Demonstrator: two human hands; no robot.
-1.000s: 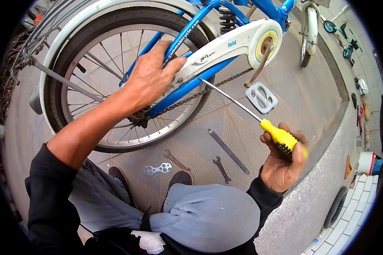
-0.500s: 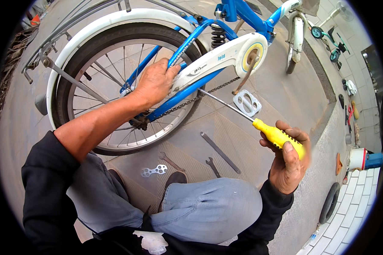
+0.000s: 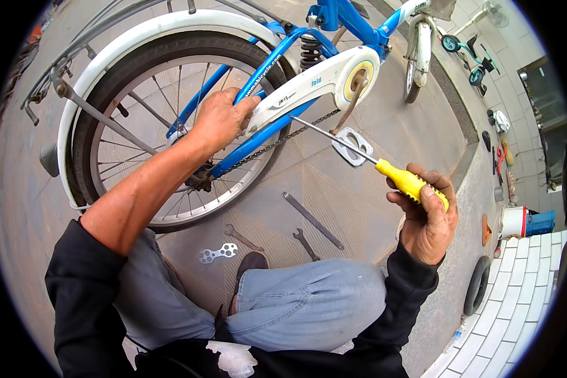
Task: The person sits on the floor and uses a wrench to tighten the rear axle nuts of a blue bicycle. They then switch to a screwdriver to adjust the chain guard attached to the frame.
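My left hand [image 3: 223, 120] is closed round the rear end of the white chain guard [image 3: 299, 94], beside the blue frame tubes; its fingertips are partly hidden. In my right hand [image 3: 431, 217] is a screwdriver [image 3: 412, 186], held by its yellow handle. Its long metal shaft points up and left, and the tip overlaps the blue lower frame tube [image 3: 258, 137] just under the chain guard. Whether the tip touches is hard to tell. Below that tube runs the chain [image 3: 309, 126]. A crank [image 3: 353, 94] and a grey pedal [image 3: 351, 148] sit at the guard's front end.
The bicycle's rear wheel [image 3: 85, 120] fills the left. On the tiled ground by my foot lie a flat multi-hole wrench [image 3: 218, 253], two open-ended wrenches [image 3: 242, 237] [image 3: 305, 244] and a flat metal bar [image 3: 314, 220]. Along the right wall are a bucket [image 3: 514, 222] and a black tyre [image 3: 477, 285].
The screwdriver's tip has risen from beneath the blue tube, near the chain, to overlap the tube by the guard's lower edge. My left hand keeps its hold. The whole view has shifted slightly.
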